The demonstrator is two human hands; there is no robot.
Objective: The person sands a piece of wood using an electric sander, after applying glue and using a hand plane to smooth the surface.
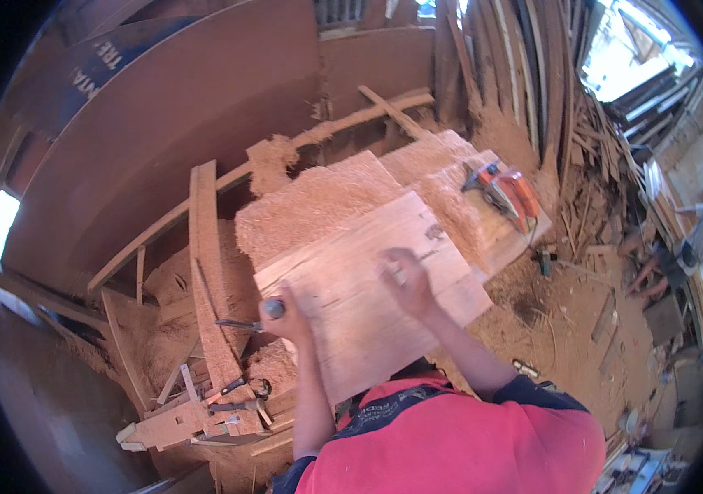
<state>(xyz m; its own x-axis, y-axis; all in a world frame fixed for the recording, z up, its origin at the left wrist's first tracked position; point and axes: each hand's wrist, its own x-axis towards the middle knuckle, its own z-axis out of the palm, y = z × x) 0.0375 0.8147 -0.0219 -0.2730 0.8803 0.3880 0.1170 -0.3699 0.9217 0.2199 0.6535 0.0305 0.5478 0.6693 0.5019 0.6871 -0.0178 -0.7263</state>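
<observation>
A wide pale wooden board point(351, 305) lies tilted in front of me, its lower edge close to my body. My left hand point(290, 319) is closed at the board's left edge around a dark metal tool point(273, 309) with a round grey end. A thin dark part of it sticks out to the left; its kind is unclear. My right hand point(411, 284) is over the board's upper right half, blurred, with fingers curled. Something small and pale shows between them, too unclear to name.
Wood shavings point(318, 202) heap behind the board. An orange power planer point(509, 195) rests on wood at the right. Hand tools point(240, 403) lie on a bench end at lower left. Planks point(524, 74) lean at the back right. Another person point(697, 239) is at the far right.
</observation>
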